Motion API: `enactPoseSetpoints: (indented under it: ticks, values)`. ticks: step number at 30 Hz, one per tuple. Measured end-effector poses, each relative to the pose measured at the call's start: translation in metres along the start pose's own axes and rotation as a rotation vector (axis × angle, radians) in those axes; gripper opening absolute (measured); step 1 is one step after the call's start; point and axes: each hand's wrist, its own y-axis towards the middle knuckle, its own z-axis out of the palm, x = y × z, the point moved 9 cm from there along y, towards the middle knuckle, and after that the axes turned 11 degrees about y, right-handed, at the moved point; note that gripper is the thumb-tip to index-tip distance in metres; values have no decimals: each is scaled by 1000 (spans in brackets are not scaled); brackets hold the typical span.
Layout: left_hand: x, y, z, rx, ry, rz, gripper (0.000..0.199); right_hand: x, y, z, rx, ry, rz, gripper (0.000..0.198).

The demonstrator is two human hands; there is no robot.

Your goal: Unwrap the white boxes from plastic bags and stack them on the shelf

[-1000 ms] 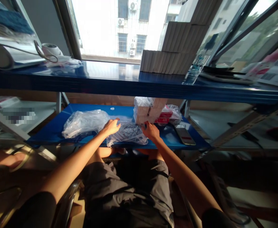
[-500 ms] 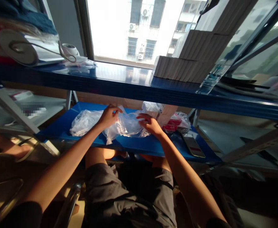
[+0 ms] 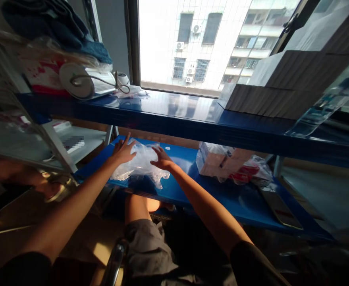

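Observation:
Clear plastic bags [image 3: 146, 161] lie in a crumpled pile on the left half of the blue lower shelf [image 3: 186, 186]. At the pile's left end is my left hand [image 3: 123, 151], fingers spread and the index stretched out away from me. My right hand [image 3: 162, 159] is over the pile's right side, its thumb and fingers apart. Both hands are open and appear to rest on or just above the plastic; the exact contact is hard to see.
Wrapped boxes [image 3: 214, 161], a red item in clear plastic [image 3: 245, 172] and a phone [image 3: 280, 206] are on the lower shelf at right. The upper blue shelf [image 3: 174, 121] overhangs its back, carrying stacked white boxes [image 3: 263, 101]. Another person's limb [image 3: 34, 180] is at left.
The clear bag stretched between my hands now lies on the pile at left. Both hands have shifted left along the shelf and opened. The view has swung left.

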Motion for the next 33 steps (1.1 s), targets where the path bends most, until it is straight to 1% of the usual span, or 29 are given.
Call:
enactPoseSetpoints:
  ticks: [2,3,4,5,6,7,9,10,12,13,15,17,19,21,23,25,26,28,30,31,33]
  values:
    - [-15,-11,9,-8,20,60,48,-6,-3,13,2,-115,97,95]
    - [-25,-16,13,-2,11,116,45,-6,-4,13,-35,-165,117,93]
    - [-35,-21,18,13,-6,174,44,-3,-5,10,-89,-203,109,85]
    - [-43,-26,24,36,-23,222,44,3,-5,7,-145,-230,72,76]
    - [-49,-29,31,61,-35,254,45,9,-5,6,-180,-247,14,66]
    - [-51,-32,38,87,-43,265,47,14,-5,7,-184,-263,-46,59]
    - [-48,-35,53,140,-51,224,51,14,-5,20,-106,-301,-108,55]
    - [-43,-36,61,165,-62,186,54,7,-6,29,-48,-320,-97,56]
    - [-32,-39,77,221,-96,108,57,-14,-10,46,43,-335,-20,61]
    - [-27,-41,84,252,-110,82,59,-25,-14,53,70,-330,18,64]
    - [-23,-45,95,304,-119,64,62,-41,-20,63,92,-308,50,66]
    - [-22,-47,98,326,-108,67,64,-48,-22,66,95,-275,47,66]
    - [-25,-45,92,311,-90,68,62,-49,-21,62,94,-217,30,64]
    - [-33,-41,77,259,-49,83,55,-45,-19,48,42,-125,3,56]
    - [-51,-33,56,166,23,131,43,-39,-20,24,-76,-34,-34,43]
    - [-81,-26,34,77,56,221,34,-33,-29,-2,-181,12,-62,33]
    - [-98,-23,24,43,37,266,32,-30,-36,-15,-220,22,-76,31]
    - [-134,-18,8,4,-81,329,32,-25,-55,-45,-316,14,-98,31]
    - [-169,-11,-1,-16,-250,352,32,-24,-80,-83,-480,-32,-85,33]
    - [-186,-8,-3,-15,-342,358,33,-26,-94,-104,-571,-78,-46,35]
    - [-220,-1,1,18,-531,376,35,-39,-122,-144,-724,-193,103,38]
